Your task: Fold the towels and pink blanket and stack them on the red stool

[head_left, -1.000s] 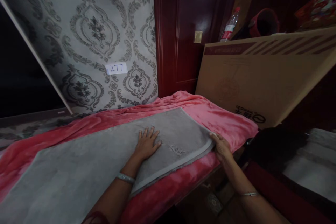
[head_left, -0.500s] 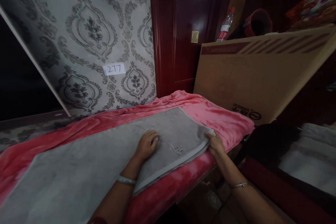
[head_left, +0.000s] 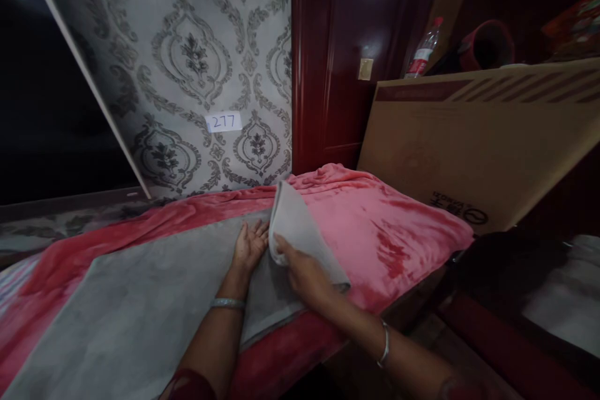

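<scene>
Here, the patterned grey damask wallpaper (head_left: 187, 62) fills the back, with a dark red wooden door frame (head_left: 319, 56) to its right. A large flat cardboard box (head_left: 473, 137) leans at the right. Below them a pink plush blanket (head_left: 389, 219) covers the bed-like surface, and a long grey towel (head_left: 140, 300) lies across it. The towel's right end is lifted and folded back toward the middle, standing up in a raised flap. The right hand (head_left: 302, 272) grips that flap's edge, fingers closed on the cloth. The left hand (head_left: 250, 244) lies open and flat on the towel just beside the fold, palm down; a silver bangle (head_left: 227, 303) sits on its wrist. A plastic bottle (head_left: 424, 50) stands behind the box, and a small paper label reading 277 (head_left: 224, 122) is stuck on the wallpaper.
</scene>
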